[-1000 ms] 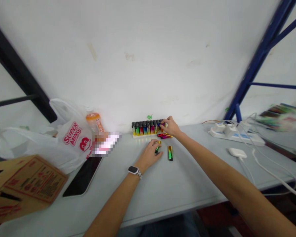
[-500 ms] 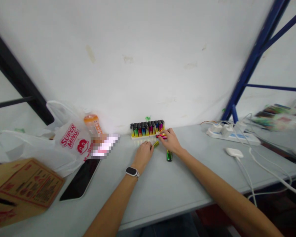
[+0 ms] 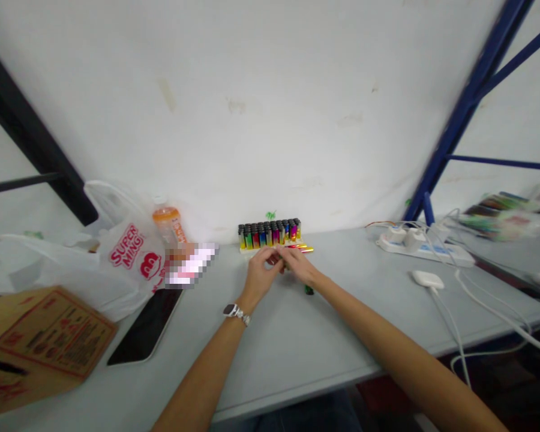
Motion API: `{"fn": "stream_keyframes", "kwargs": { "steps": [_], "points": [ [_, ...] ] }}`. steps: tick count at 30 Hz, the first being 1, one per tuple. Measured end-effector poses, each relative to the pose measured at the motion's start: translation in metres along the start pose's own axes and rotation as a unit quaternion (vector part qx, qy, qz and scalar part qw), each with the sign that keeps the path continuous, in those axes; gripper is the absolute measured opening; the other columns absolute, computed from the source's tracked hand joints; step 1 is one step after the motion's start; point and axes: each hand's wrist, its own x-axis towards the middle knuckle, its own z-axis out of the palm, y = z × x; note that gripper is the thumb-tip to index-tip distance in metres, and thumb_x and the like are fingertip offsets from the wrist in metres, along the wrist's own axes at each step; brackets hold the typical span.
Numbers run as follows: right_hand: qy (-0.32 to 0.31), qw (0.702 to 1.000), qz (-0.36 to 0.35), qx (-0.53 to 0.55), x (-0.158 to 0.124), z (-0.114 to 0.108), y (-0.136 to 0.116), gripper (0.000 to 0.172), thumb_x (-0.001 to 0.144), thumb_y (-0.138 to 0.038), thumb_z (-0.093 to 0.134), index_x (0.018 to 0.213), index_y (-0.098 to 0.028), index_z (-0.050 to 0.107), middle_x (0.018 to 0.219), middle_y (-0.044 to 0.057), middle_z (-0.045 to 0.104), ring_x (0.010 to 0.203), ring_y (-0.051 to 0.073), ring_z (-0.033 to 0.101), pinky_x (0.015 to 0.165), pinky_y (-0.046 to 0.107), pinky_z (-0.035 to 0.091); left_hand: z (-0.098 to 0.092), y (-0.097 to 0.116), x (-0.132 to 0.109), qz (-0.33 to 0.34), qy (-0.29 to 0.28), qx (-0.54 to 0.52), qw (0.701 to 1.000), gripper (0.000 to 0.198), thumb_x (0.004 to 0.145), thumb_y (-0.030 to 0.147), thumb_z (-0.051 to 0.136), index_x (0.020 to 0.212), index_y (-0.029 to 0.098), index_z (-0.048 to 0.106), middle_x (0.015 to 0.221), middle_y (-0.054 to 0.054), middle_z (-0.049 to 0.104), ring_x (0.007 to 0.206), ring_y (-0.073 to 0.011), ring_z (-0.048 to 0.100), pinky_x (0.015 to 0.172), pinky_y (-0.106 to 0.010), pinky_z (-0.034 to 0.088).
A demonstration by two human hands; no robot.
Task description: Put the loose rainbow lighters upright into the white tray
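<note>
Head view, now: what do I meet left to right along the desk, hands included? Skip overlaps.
Cardboard box → dark-screened device → wristwatch → left hand → right hand → white power strip.

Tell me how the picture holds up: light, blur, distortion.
In the head view, light is soft over the wall; the blue frame leans, probably wide-angle stretch; the far-right bundle is smeared; a mosaic hides detail beside the white bag; whatever lies between the left hand and right hand is unclear.
</note>
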Motion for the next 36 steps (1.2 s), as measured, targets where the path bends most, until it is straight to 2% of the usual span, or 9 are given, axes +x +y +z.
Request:
{"fn": "stream_keyframes", "kwargs": {
  "steps": [2, 5, 12, 15, 19, 25, 28, 32, 36],
  "points": [
    [0.016, 0.988, 0.074, 0.132, 0.000, 0.007, -0.003, 0.061, 0.088, -0.073, 0.031, 0.061, -0.020, 0.045, 0.047, -0.005, 0.036, 0.044, 0.010, 0.033, 0.045, 0.023, 0.026, 0.001, 0.006, 0.000, 0.014, 0.027, -0.006, 1.000, 0.014, 0.084, 0.031, 0.064, 0.085, 0.017, 0.067, 0.077, -0.001, 0.058, 0.071, -0.0130, 0.053, 0.067, -0.025, 0.045],
    [0.044, 0.946, 0.166, 0.275, -0.004, 0.013, -0.006, 0.060, 0.081, -0.077, 0.036, 0.056, -0.022, 0.035, 0.043, -0.009, 0.023, 0.037, 0.007, 0.015, 0.039, 0.022, 0.010, -0.001, 0.006, 0.000, 0.011, 0.051, 0.001, 0.999, 0.022, 0.081, 0.035, 0.068, 0.097, 0.019, 0.066, 0.087, -0.003, 0.060, 0.073, -0.0128, 0.054, 0.066, -0.025, 0.046],
    [0.201, 0.910, 0.212, 0.294, -0.012, 0.004, -0.012, 0.039, 0.085, -0.049, 0.031, 0.056, -0.022, 0.036, 0.040, -0.008, 0.025, 0.033, 0.007, 0.016, 0.037, 0.020, 0.007, 0.001, -0.022, -0.005, -0.030, -0.023, 0.055, 0.998, 0.026, 0.090, 0.040, 0.053, 0.081, 0.018, 0.064, 0.081, -0.002, 0.062, 0.067, -0.0115, 0.052, 0.063, -0.025, 0.044],
    [0.201, 0.895, 0.214, 0.337, -0.013, -0.003, -0.012, 0.037, 0.084, -0.050, 0.032, 0.059, -0.022, 0.036, 0.040, -0.009, 0.024, 0.033, 0.007, 0.015, 0.037, 0.020, 0.007, 0.006, -0.028, -0.008, -0.046, -0.070, 0.066, 0.994, 0.027, 0.090, 0.041, 0.052, 0.081, 0.018, 0.064, 0.081, -0.002, 0.062, 0.064, -0.0112, 0.052, 0.062, -0.025, 0.045],
    [0.161, 0.878, 0.215, 0.397, -0.015, -0.008, -0.011, 0.049, 0.081, -0.066, 0.032, 0.060, -0.023, 0.037, 0.040, -0.010, 0.022, 0.034, 0.006, 0.012, 0.037, 0.019, 0.005, 0.009, -0.026, -0.010, -0.045, -0.116, 0.079, 0.989, 0.027, 0.089, 0.040, 0.053, 0.079, 0.018, 0.064, 0.078, -0.001, 0.061, 0.062, -0.0116, 0.051, 0.063, -0.026, 0.045],
    [0.219, 0.889, 0.206, 0.346, -0.012, -0.008, -0.008, 0.037, 0.085, -0.049, 0.033, 0.059, -0.023, 0.035, 0.039, -0.009, 0.023, 0.032, 0.006, 0.014, 0.036, 0.020, 0.005, 0.010, -0.024, -0.009, -0.042, -0.135, 0.090, 0.986, 0.027, 0.089, 0.039, 0.052, 0.076, 0.017, 0.064, 0.076, -0.002, 0.060, 0.064, -0.0130, 0.052, 0.063, -0.027, 0.044],
    [0.220, 0.888, 0.192, 0.355, -0.011, -0.010, -0.004, 0.041, 0.087, -0.054, 0.032, 0.062, -0.022, 0.040, 0.040, -0.010, 0.023, 0.033, 0.007, 0.015, 0.036, 0.020, 0.008, 0.010, -0.025, -0.009, -0.043, -0.138, 0.092, 0.985, 0.028, 0.088, 0.039, 0.052, 0.076, 0.017, 0.064, 0.076, -0.002, 0.060, 0.064, -0.0132, 0.052, 0.063, -0.027, 0.044],
    [0.198, 0.898, 0.154, 0.362, -0.007, -0.014, 0.004, 0.052, 0.082, -0.071, 0.040, 0.078, -0.021, 0.055, 0.050, -0.008, 0.039, 0.040, 0.008, 0.033, 0.039, 0.020, 0.027, 0.009, -0.023, -0.010, -0.044, -0.144, 0.087, 0.985, 0.027, 0.088, 0.038, 0.052, 0.077, 0.017, 0.065, 0.077, -0.002, 0.061, 0.064, -0.0133, 0.053, 0.063, -0.028, 0.045],
    [0.225, 0.933, 0.087, 0.266, -0.006, -0.018, 0.013, 0.046, 0.076, -0.065, 0.059, 0.090, -0.021, 0.059, 0.061, -0.005, 0.049, 0.052, 0.010, 0.047, 0.051, 0.023, 0.041, 0.008, -0.024, -0.011, -0.040, -0.149, 0.088, 0.984, 0.026, 0.089, 0.037, 0.052, 0.078, 0.018, 0.065, 0.078, -0.003, 0.061, 0.065, -0.0136, 0.054, 0.064, -0.027, 0.045]
  ]
}}
